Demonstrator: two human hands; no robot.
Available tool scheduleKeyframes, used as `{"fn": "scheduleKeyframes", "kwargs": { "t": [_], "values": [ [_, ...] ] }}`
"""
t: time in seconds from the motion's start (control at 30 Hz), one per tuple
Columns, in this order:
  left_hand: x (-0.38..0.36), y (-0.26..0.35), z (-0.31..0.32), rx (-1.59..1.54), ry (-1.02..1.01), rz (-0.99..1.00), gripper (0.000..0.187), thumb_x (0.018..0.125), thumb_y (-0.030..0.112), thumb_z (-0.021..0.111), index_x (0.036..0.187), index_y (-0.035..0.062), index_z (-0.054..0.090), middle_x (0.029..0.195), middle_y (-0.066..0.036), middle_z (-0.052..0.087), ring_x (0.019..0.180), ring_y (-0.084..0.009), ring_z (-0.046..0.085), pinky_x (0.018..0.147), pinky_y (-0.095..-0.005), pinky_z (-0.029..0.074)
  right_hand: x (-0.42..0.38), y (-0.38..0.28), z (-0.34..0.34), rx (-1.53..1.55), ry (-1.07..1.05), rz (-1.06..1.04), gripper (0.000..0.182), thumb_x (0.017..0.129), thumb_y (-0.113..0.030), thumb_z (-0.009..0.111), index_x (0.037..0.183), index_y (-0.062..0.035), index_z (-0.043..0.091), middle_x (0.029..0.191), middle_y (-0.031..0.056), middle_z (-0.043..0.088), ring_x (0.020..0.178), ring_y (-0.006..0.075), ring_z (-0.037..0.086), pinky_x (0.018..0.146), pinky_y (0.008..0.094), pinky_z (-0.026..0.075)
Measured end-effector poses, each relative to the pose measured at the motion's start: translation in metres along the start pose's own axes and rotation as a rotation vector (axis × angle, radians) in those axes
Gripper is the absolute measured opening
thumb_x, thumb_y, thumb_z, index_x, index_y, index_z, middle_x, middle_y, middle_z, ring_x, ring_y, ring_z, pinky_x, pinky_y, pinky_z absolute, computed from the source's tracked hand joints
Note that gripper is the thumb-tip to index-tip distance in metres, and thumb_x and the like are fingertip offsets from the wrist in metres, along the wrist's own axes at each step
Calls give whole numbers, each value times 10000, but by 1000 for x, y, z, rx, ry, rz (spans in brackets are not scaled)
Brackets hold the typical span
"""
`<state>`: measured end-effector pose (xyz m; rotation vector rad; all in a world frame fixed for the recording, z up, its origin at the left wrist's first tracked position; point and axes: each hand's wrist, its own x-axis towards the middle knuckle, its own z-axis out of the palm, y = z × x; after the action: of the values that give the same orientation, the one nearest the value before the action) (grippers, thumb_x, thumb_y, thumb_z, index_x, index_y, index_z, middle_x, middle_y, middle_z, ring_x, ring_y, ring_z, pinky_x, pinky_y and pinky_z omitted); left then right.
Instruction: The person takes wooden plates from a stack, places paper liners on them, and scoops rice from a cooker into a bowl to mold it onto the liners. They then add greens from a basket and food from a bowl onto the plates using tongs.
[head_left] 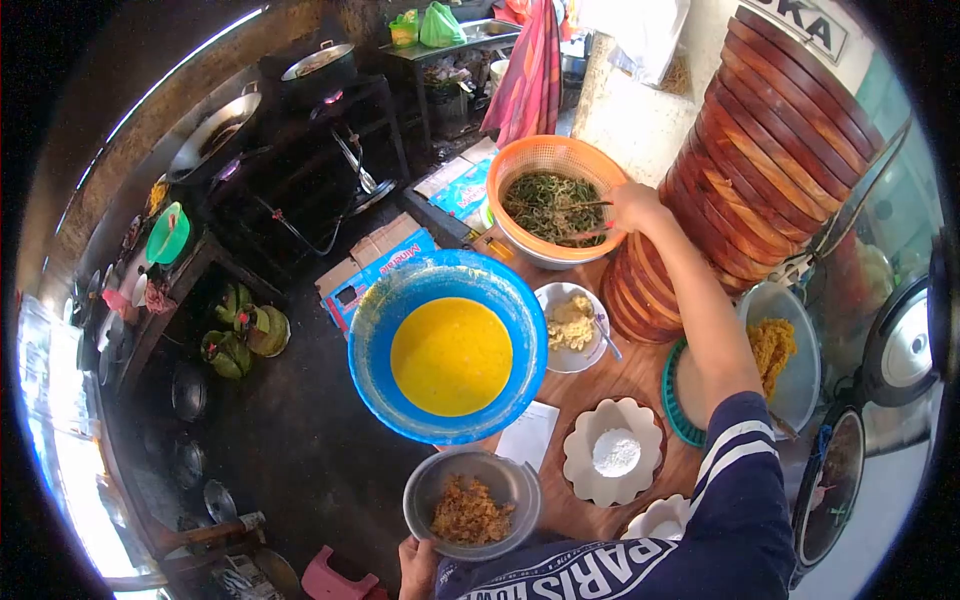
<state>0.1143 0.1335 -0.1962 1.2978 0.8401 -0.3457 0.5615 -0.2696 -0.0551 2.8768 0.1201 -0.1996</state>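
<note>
My left hand grips the near rim of a grey bowl with a crumbly brown food in it, held at my front. My right arm is stretched forward over the table. My right hand is at the right rim of an orange colander, closed around what looks like a pair of tongs, its thin ends among shredded dark greens. Between the two hands stands a large blue basin of yellow batter.
Stacked round wooden frames rise right of the colander. On the wooden table are a white bowl of pale paste with a spoon, a scalloped bowl of white powder, and a tub of orange shreds. Woks sit on burners far left.
</note>
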Motion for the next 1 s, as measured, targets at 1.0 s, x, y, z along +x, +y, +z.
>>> {"fn": "scheduleKeyframes", "kwargs": {
  "t": [1.0],
  "values": [
    [1,-11,4,-133,-24,37,93,834,56,532,745,36,513,599,19,451,455,-69,373,416,-251,264,-30,4,-4,192,126,44,346,743,-124,614,1087,-112,650,1026,131,639,984,278,596,866,371,467]
  ]
}}
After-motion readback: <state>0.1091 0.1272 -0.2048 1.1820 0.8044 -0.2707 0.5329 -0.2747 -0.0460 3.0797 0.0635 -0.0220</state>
